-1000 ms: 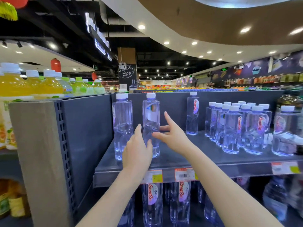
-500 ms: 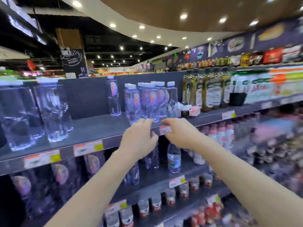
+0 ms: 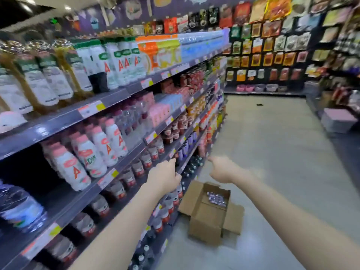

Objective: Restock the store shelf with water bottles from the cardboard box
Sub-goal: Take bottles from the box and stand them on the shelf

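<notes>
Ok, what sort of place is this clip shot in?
Most likely a supermarket aisle. Long tiered shelves carry rows of bottled drinks with price tags along the edges, hanging snack packets cover the far wall, and an open cardboard box sits on the floor beside the shelving.

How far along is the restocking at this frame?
Done: at least one clear bottle stands on the shelf at the near left. In hand: nothing; the left hand and right hand are both empty, stretched out toward the cardboard box on the floor. Left: the box is open and bottles lie inside, so more trips look needed.
</notes>
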Motion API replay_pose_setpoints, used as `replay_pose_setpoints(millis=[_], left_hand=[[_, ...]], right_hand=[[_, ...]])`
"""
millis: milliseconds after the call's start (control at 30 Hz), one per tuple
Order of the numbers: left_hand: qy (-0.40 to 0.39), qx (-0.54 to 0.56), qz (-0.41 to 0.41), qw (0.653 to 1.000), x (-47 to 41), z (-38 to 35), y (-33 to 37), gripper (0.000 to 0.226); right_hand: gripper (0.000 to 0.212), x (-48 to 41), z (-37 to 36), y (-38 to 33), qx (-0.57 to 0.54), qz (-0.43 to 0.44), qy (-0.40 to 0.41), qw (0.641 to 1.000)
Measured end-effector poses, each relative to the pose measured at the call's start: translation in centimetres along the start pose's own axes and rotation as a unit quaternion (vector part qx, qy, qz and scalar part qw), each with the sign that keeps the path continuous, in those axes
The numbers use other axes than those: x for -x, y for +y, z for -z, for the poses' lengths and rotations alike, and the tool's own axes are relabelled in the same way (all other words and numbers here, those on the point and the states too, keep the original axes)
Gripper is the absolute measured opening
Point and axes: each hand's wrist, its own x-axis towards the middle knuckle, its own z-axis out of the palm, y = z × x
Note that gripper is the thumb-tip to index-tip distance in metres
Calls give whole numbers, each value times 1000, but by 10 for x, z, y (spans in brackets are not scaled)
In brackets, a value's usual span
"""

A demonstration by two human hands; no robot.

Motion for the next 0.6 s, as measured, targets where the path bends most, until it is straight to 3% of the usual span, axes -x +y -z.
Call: replay_pose_setpoints(millis=[133, 267, 400, 600], left_hand=[[-58, 3, -41, 997, -81, -71, 40, 59], [-85, 13, -53, 995, -172, -120, 72, 53], [-104, 40, -44, 993, -260, -141, 99, 47], [-160, 41, -44, 985, -385, -171, 145, 56]], right_hand=[[60, -40, -22, 79, -19, -70, -36, 997], [53, -105, -32, 140, -32, -117, -52, 991], [56, -171, -28, 180, -49, -147, -80, 985], [60, -270, -31, 252, -41, -173, -131, 975]])
